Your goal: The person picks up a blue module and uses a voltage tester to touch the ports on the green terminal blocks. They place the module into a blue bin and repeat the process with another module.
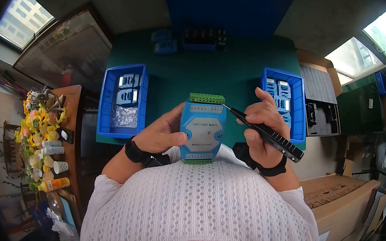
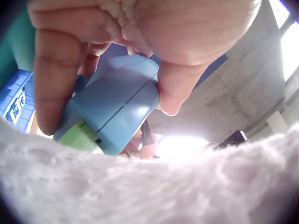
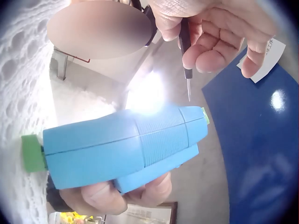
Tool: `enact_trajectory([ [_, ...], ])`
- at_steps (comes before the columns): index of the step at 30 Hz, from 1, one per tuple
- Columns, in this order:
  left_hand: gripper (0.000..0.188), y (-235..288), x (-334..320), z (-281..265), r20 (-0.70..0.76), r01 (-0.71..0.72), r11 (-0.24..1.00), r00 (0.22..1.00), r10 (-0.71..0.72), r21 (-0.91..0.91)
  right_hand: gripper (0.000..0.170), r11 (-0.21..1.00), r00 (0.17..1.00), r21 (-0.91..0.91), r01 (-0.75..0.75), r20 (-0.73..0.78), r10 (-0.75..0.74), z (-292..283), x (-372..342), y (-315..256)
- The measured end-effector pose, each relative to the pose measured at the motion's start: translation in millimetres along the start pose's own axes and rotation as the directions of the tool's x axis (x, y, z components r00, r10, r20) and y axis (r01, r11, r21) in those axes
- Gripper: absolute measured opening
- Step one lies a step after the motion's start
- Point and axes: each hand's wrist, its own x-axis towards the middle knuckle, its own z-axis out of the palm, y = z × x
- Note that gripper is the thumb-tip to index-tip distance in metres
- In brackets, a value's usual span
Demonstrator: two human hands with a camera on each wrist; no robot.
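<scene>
A blue module (image 1: 203, 134) with a grey label and green screw terminal blocks (image 1: 207, 98) at both ends is held up in front of the chest. My left hand (image 1: 168, 129) grips it from the side, thumb on its front edge and fingers behind. In the left wrist view the thumb and fingers straddle the blue housing (image 2: 121, 102). My right hand (image 1: 265, 127) pinches a black-handled screwdriver (image 1: 269, 136). Its thin metal tip points at the right end of the upper terminal block. In the right wrist view the screwdriver's shaft (image 3: 189, 88) hangs over the housing's far end.
On the green table (image 1: 184, 78), a blue bin (image 1: 142, 109) at left holds modules and a clear plastic bag. Another blue bin (image 1: 301, 120) at right holds more modules. Farther back are blue modules (image 1: 165, 47) and a dark rack (image 1: 199, 41). Cardboard boxes (image 1: 343, 203) stand at right.
</scene>
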Motion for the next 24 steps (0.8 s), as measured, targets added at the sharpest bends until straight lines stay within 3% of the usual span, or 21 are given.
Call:
enact_trajectory([
  [5,0.095,-1.1,1.9,-0.5,0.012,0.007,0.999,1.0,-0.007,0.033,0.021,0.999,0.999,-0.042,-0.009,0.047,0.011,0.2,0.7,0.9],
  [14,0.093,0.9,1.0,2.5,-0.001,0.012,1.0,1.0,-0.012,0.024,0.026,0.994,0.999,-0.1,0.039,0.005,-0.039,1.8,2.8,3.0],
  [17,0.091,1.7,1.4,3.1,0.009,0.01,1.0,1.0,-0.01,0.028,0.027,0.999,0.999,-0.041,0.027,-0.032,-0.028,2.8,0.5,2.3],
  [24,0.089,-0.3,1.0,2.8,0.023,-0.013,0.999,1.0,0.012,0.049,0.026,0.996,0.999,-0.079,0.04,-0.004,-0.04,5.1,2.9,2.7],
])
